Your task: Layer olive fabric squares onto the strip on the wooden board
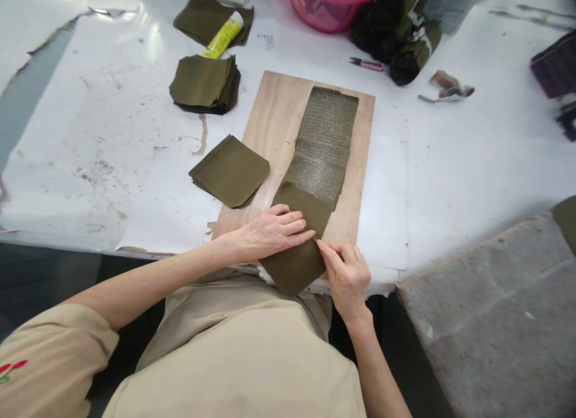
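My left hand (270,231) lies flat, fingers stretched out, pressing an olive fabric piece (297,265) at the near end of a wooden board (270,121). My right hand (346,274) pinches the right edge of that same piece with fingers curled. A row of overlapping textured olive pieces (326,142) runs up the board away from me. A small stack of olive fabric squares (230,171) lies just left of the board.
Another stack of olive squares (204,84) and a yellow glue stick (224,35) lie at the back left. A pink basket (330,7), dark fabric bundle (400,34) and pink snips (366,63) sit behind. A grey slab (490,316) is at right.
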Available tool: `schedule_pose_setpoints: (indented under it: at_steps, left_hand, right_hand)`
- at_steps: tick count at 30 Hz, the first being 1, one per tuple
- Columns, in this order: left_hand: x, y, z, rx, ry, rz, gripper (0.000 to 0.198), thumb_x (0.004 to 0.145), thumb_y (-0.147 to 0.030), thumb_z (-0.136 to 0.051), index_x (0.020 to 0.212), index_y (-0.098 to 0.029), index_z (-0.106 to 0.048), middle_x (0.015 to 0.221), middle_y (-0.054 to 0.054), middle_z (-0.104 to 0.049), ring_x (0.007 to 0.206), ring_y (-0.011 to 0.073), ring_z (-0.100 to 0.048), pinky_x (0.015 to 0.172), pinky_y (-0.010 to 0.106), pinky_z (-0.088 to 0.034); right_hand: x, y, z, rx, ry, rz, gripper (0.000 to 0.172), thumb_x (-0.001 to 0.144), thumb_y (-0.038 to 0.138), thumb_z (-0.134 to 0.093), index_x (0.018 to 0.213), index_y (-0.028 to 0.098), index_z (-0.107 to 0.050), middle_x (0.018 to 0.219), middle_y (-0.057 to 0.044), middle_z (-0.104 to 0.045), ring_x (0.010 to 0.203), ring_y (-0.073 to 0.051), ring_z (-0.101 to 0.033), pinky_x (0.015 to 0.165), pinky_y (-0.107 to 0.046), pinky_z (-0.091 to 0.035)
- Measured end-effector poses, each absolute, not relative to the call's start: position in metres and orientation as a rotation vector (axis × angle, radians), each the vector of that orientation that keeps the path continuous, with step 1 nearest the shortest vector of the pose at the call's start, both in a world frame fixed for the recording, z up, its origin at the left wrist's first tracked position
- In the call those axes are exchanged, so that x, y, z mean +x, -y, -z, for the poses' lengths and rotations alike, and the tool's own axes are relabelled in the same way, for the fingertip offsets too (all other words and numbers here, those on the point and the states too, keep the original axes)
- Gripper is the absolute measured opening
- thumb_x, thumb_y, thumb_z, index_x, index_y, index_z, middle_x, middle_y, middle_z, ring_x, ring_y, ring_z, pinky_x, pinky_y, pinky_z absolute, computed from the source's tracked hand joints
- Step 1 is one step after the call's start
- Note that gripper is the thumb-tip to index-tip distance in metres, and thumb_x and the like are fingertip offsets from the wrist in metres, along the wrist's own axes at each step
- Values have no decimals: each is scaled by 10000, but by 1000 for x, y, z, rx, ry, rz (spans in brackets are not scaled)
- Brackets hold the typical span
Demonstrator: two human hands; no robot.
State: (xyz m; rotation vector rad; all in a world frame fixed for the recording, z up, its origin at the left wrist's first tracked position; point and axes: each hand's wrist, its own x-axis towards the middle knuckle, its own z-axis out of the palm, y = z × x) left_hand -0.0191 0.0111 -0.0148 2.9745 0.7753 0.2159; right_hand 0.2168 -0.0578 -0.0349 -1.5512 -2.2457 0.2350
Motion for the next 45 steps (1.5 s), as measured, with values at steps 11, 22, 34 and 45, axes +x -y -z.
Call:
schedule_pose_setpoints:
  at_steps: [11,22,34,45]
  left_hand:
    - [-10,-12,14,2981,-699,-261,248,994,-155,-449,1220,-179,-549,1109,73,-640,1109,189,-572,946,354,-427]
    - [-7,-7,16,2981,-755,-284,250,1006,-165,-434,1225,-220,-541,1088,57,-638,1104,177,-562,939,335,-409]
    - [-1,-6,18,2949,-731,-319,223,983,-170,-491,1191,-211,-559,1035,50,-642,1064,175,-579,920,337,-426]
    - [2,-3,15,2953,-707,-320,217,994,-158,-457,1179,-191,-566,1109,69,-633,1111,180,-564,941,325,-409]
  right_hand:
    - [219,59,33,-1553,2290,-188,285,949,181,-549,1185,269,-682,840,-33,-620,787,-151,-496,735,-279,-394]
    - [226,62,32,-1548,2284,-261,269,934,176,-569,1171,234,-680,852,-38,-631,809,-155,-516,772,-275,-411]
    - [230,68,35,-1538,2303,-221,328,949,168,-525,1240,254,-649,886,-50,-635,818,-163,-509,780,-291,-406]
    - [233,69,32,-1558,2280,-267,316,948,173,-535,1232,248,-650,907,-50,-649,847,-167,-527,799,-293,-421]
